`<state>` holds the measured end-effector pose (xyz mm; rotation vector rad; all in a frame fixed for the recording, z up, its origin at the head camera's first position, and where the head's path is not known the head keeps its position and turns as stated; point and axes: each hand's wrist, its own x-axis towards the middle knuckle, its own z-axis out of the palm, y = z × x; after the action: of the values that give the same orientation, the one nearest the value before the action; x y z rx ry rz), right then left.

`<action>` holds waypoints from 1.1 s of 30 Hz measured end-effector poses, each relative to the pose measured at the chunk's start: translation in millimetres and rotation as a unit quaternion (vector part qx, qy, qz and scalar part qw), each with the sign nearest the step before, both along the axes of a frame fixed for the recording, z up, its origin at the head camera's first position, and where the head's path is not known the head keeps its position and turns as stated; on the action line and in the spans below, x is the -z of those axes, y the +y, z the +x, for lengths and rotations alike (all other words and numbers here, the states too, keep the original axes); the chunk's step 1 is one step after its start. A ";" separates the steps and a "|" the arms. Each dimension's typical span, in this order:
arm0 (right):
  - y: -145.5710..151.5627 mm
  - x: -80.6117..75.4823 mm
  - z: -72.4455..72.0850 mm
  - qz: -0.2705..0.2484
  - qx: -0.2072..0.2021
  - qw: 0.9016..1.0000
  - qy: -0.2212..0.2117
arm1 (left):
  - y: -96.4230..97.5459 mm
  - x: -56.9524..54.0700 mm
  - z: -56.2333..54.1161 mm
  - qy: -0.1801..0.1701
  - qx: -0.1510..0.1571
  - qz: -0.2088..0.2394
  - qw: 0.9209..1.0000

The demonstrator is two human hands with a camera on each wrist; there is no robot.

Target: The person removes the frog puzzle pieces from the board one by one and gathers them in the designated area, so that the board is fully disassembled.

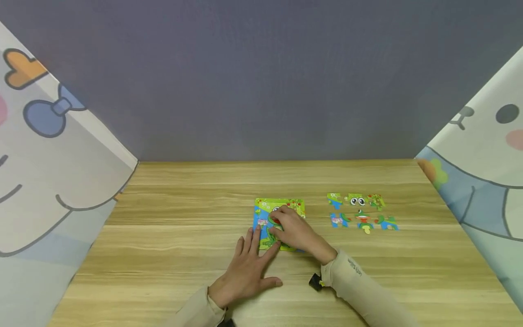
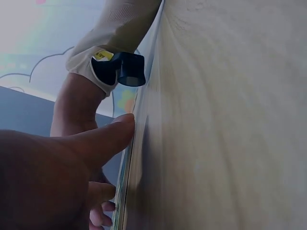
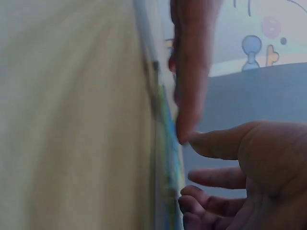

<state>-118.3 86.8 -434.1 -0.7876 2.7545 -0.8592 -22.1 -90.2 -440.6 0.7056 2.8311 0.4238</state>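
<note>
A square frog picture puzzle board [image 1: 262, 204] with a green border lies flat on the wooden table. My left hand [image 1: 246, 272] is spread at its lower left, with fingertips on the board's edge and the thumb out over the table. Over the board's right half my right hand [image 1: 297, 230] reaches in with bent fingers, the fingertips touching the picture near the frog's mouth. In the right wrist view the right thumb [image 3: 211, 143] meets a finger of the left hand [image 3: 194, 72]. Part of the picture is hidden under the right hand; no loose piece shows between its fingers.
Right of the board, loose jigsaw pieces lie in two rows, among them an eyes piece [image 1: 357, 201], a mouth piece [image 1: 362, 219] and a blue-green piece [image 1: 387, 222]. A grey wall [image 1: 269, 91] rises behind the table [image 1: 184, 190], with cartoon-printed panels at both sides.
</note>
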 end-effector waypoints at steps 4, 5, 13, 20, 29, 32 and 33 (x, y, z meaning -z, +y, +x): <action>-4.6 4.7 1.4 0.011 0.002 1.000 -0.009 | 0.2 -0.8 1.9 0.004 0.001 -0.011 1.000; -4.8 5.6 1.6 0.013 0.001 1.000 -0.007 | 0.3 -0.7 2.3 0.005 0.002 -0.014 1.000; -8.0 10.5 3.5 0.007 -0.001 1.000 0.002 | -0.4 3.1 3.5 -0.001 0.004 -0.022 1.000; -13.7 10.6 9.5 -0.003 0.001 1.000 0.012 | 0.4 3.2 3.4 -0.021 0.001 -0.018 1.000; -15.8 13.7 11.3 -0.005 0.010 1.000 0.023 | 0.8 3.9 3.5 -0.014 0.003 -0.018 1.000; -16.4 13.7 10.8 -0.006 0.010 1.000 0.020 | 0.9 4.5 3.7 -0.010 0.000 -0.024 1.000; -16.5 13.7 10.5 -0.005 0.010 1.000 0.019 | 1.0 4.6 3.8 -0.009 -0.001 -0.027 1.000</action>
<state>-107.8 70.3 -447.8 -0.7893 2.7974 -0.8724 -18.3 -89.3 -445.2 0.6857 2.8157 0.3517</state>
